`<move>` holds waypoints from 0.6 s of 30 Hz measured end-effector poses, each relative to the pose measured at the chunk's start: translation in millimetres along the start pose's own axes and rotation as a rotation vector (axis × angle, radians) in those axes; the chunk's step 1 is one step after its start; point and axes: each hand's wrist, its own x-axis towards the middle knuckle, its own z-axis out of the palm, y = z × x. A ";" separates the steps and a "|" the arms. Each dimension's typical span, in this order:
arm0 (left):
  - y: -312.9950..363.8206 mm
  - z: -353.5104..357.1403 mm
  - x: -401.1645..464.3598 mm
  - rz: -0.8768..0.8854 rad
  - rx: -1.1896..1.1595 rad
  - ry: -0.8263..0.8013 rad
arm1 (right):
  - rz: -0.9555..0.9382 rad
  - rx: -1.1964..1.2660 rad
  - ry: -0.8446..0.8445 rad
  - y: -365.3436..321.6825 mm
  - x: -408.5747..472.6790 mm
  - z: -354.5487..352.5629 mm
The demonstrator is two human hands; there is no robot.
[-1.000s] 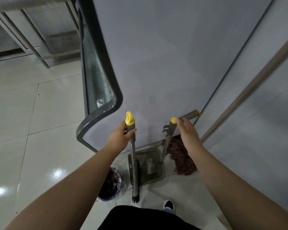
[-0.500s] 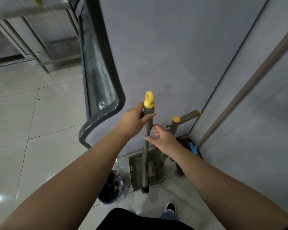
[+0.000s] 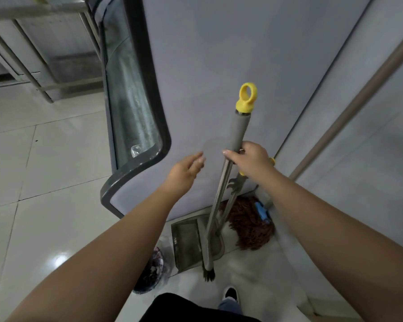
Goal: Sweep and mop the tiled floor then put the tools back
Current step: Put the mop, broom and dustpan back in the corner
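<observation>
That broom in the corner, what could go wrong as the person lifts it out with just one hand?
Only the right hand grips the broom; the left hand is open and off it, so the long handle might swing or slip. Its bristle end hangs by the dustpan and could knock it over. The dark bin beside that might get bumped too, and the mop leaning in the corner could be nudged and slide down.

Single head-worn camera, looking steeply down, close over both forearms toward floor (image 3: pixel 44 182) by wall (image 3: pixel 219 54)
</observation>
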 end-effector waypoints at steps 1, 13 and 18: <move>-15.2 6.6 -0.7 -0.048 0.059 -0.025 | 0.006 0.016 0.016 0.4 0.2 -4.7; -67.0 68.2 28.9 0.079 0.329 -0.063 | 0.059 0.166 0.096 13.4 -10.5 -12.8; -76.4 72.8 31.3 0.173 0.490 -0.146 | 0.116 0.327 0.138 36.2 -20.7 9.0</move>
